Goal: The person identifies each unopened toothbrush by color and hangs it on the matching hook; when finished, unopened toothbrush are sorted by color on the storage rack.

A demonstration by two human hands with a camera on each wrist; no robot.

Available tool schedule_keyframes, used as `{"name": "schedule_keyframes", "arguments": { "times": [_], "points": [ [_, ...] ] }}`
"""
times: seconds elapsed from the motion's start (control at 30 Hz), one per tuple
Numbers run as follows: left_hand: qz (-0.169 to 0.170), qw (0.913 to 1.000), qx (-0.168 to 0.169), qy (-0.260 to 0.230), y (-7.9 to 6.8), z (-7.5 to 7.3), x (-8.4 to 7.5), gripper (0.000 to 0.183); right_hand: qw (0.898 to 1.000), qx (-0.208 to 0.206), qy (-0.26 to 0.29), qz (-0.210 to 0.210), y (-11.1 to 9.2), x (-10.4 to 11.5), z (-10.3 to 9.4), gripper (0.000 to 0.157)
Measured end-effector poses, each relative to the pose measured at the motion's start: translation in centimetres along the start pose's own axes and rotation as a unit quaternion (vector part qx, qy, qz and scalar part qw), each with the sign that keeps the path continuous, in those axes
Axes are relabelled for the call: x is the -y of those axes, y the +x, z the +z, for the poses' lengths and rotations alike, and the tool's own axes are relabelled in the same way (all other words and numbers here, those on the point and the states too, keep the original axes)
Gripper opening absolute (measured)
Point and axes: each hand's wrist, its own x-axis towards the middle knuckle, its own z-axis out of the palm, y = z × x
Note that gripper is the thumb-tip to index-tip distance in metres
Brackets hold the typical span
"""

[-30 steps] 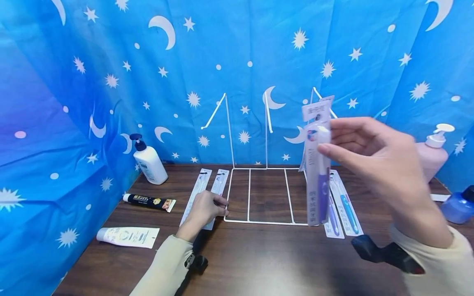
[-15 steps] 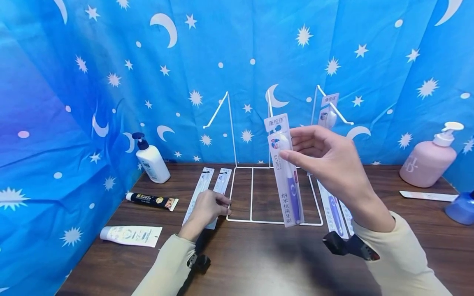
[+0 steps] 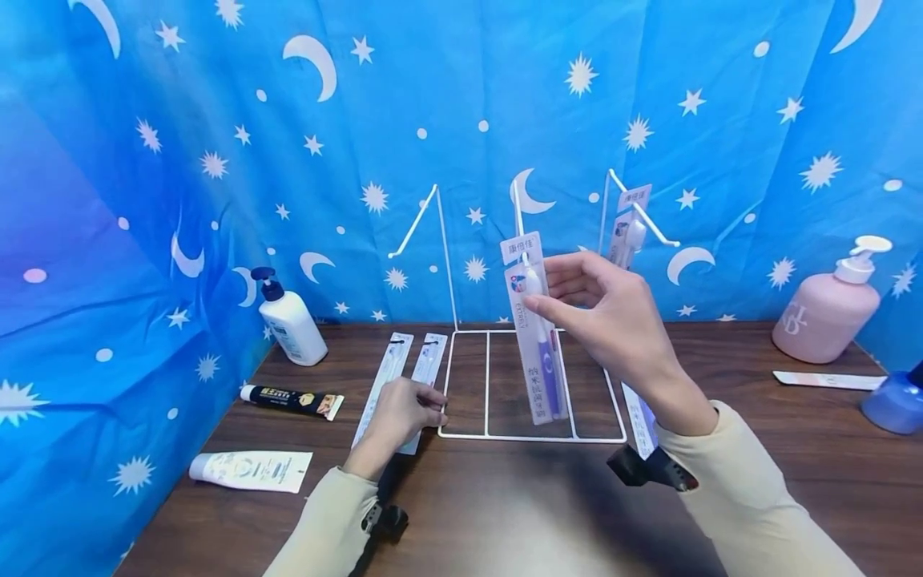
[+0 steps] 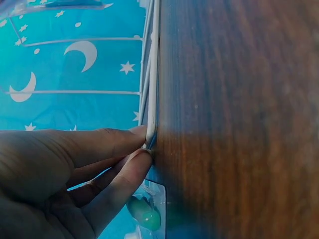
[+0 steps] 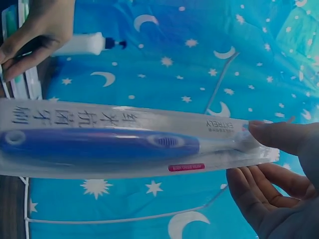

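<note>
My right hand [image 3: 613, 308] pinches a packaged purple toothbrush [image 3: 537, 361] near its top, thumb in front. The pack stands upright at the middle hook [image 3: 517, 208] of a white wire rack [image 3: 530, 438], and the hook's tip overlaps the pack's hanging hole. In the right wrist view the purple handle [image 5: 99, 144] shows through clear plastic. My left hand [image 3: 400, 413] pinches the rack's front left corner, its fingertips on the wire [image 4: 152, 99] in the left wrist view. Another packaged toothbrush [image 3: 629, 228] hangs on the right hook, partly behind my right hand.
Two packaged toothbrushes [image 3: 430, 357] lie left of the rack, and a purple one [image 3: 640, 421] lies at its right. Further left are a white pump bottle [image 3: 294, 324], a black tube [image 3: 288, 399] and a white tube [image 3: 252, 470]. A pink pump bottle [image 3: 825, 316] stands at right.
My right hand has carried the packaged toothbrush leftward from beside the right hook to the middle hook. The left hand keeps its grip on the rack's corner.
</note>
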Motion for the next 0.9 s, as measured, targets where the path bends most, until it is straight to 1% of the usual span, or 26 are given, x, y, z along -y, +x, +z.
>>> {"name": "schedule_keyframes", "arguments": {
  "times": [0.07, 0.13, 0.27, 0.4, 0.63, 0.8, 0.9],
  "points": [
    [-0.001, 1.0000, 0.000, -0.001, -0.2, 0.1, -0.1, 0.017, 1.000, -0.002, 0.009, 0.000, 0.3, -0.2, 0.4, 0.040],
    [0.001, 1.0000, -0.005, -0.003, -0.2, 0.1, -0.2, 0.017, 1.000, -0.014, 0.015, -0.002, 0.8, -0.5, 0.7, 0.039],
    [0.007, 0.9999, -0.008, -0.002, 0.1, 0.0, -0.5, 0.017, 0.999, -0.043, 0.012, -0.006, 1.6, -1.0, 1.3, 0.039],
    [0.004, 1.0000, -0.005, -0.005, 0.2, -0.3, -0.7, 0.018, 0.998, -0.059, 0.014, -0.009, 2.3, -1.5, 2.0, 0.040],
    [-0.007, 0.9999, 0.004, -0.007, -0.4, -0.1, -0.1, 0.018, 0.997, -0.071, 0.017, 0.000, 3.6, -3.1, 3.5, 0.039],
    [0.003, 0.9999, -0.008, -0.008, -0.3, 0.0, 0.1, 0.017, 0.996, -0.087, 0.020, -0.006, 4.7, -3.9, 4.1, 0.038],
    [0.003, 0.9999, -0.004, -0.014, -0.3, 0.1, 0.2, 0.017, 0.995, -0.095, 0.013, -0.001, 5.1, -4.3, 4.3, 0.039]
  ]
}}
